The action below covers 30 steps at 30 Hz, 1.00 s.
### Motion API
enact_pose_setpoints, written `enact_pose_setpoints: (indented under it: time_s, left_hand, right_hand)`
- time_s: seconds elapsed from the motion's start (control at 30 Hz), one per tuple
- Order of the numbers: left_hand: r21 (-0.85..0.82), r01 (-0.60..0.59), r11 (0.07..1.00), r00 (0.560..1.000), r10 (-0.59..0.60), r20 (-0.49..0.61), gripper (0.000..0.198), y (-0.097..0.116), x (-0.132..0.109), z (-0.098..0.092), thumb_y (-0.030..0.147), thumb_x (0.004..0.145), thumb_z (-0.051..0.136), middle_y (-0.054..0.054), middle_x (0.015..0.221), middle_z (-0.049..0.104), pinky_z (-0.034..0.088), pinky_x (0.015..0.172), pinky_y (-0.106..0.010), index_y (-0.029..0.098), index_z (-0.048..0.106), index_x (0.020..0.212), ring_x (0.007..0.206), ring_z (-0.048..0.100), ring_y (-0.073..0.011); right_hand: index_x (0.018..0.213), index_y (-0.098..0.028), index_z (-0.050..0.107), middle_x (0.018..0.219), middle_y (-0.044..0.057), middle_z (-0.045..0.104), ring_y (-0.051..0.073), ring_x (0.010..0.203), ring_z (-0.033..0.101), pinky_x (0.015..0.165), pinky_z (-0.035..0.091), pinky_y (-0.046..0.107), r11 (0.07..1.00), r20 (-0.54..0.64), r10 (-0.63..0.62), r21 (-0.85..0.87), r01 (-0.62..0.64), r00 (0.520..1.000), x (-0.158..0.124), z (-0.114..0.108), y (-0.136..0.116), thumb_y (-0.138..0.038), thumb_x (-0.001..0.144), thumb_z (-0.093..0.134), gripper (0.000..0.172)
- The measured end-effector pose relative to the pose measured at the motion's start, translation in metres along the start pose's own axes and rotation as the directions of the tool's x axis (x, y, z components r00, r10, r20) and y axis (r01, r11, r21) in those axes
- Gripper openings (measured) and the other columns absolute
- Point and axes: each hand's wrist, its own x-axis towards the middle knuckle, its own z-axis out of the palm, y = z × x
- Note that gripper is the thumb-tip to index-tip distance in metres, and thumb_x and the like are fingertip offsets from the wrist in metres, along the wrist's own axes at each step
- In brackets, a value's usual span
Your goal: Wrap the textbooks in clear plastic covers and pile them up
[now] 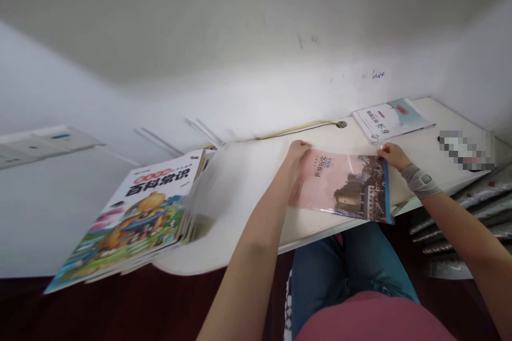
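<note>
Between my two hands is a book [340, 184] in a clear, shiny cover, its front pink with a picture of a rocky hill and buildings and a blue strip along the right edge. My left hand [299, 150] is closed on its far left corner. At the far right corner my right hand [394, 156], with a grey band round the wrist, pinches the edge. The book lies over the front part of the white desk [244, 192]. Just beyond my right hand a pale green and white book [392, 120] lies flat.
A stack of books [152, 208] with a colourful cartoon cover stands at the left end, tilted and overhanging the desk. A yellow cable [296, 128] runs along the wall to a round hole. At right lies a blurred-out object [466, 150] above several silvery wrapped items [472, 218].
</note>
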Motion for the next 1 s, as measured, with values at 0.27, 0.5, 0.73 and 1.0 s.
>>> enact_pose_setpoints:
  time_s: [0.27,0.5,0.73,1.0]
  left_hand:
    - [0.213,-0.005,0.977,0.991,0.033,-0.131,0.027,0.0,-0.017,0.026,0.017,0.089,0.038,-0.02,0.109,0.064,0.041,0.087,-0.037,0.011,0.053,0.111,0.108,0.058,-0.0278]
    - [0.324,0.118,0.939,0.981,-0.06,-0.183,0.037,-0.031,-0.029,0.01,0.007,0.086,0.03,-0.024,0.112,0.062,0.042,0.086,-0.039,0.006,0.05,0.117,0.108,0.057,-0.0309]
    - [0.361,0.106,0.926,0.955,0.006,-0.297,0.047,-0.028,-0.056,0.003,0.012,0.089,0.026,-0.023,0.136,0.048,0.037,0.099,-0.043,0.007,0.042,0.133,0.125,0.046,-0.0297]
    - [0.39,-0.223,0.893,0.975,0.21,0.075,0.06,0.005,-0.08,0.044,0.044,0.096,0.016,-0.011,0.155,0.028,0.02,0.111,-0.058,0.015,0.031,0.147,0.141,0.023,-0.035]
  right_hand:
    - [0.109,-0.01,0.056,0.103,0.023,0.062,0.028,0.094,0.063,0.075,0.047,0.038,0.927,-0.033,-0.005,-0.375,-0.008,0.999,-0.018,0.016,-0.021,-0.02,0.09,0.036,0.029]
    - [0.114,-0.012,0.053,0.104,0.02,0.062,0.027,0.097,0.062,0.073,0.047,0.034,0.858,0.043,-0.132,-0.495,0.136,0.99,0.006,0.042,-0.066,-0.011,0.092,0.024,0.036]
    - [0.114,-0.011,0.052,0.105,0.019,0.062,0.026,0.1,0.059,0.077,0.045,0.033,0.808,0.142,-0.275,-0.502,0.309,0.951,0.042,0.046,-0.084,-0.01,0.092,0.03,0.032]
    - [0.114,-0.008,0.053,0.112,0.024,0.059,0.029,0.105,0.055,0.087,0.04,0.041,0.809,0.118,-0.301,-0.493,0.319,0.946,0.035,0.039,-0.096,-0.012,0.093,0.028,0.033]
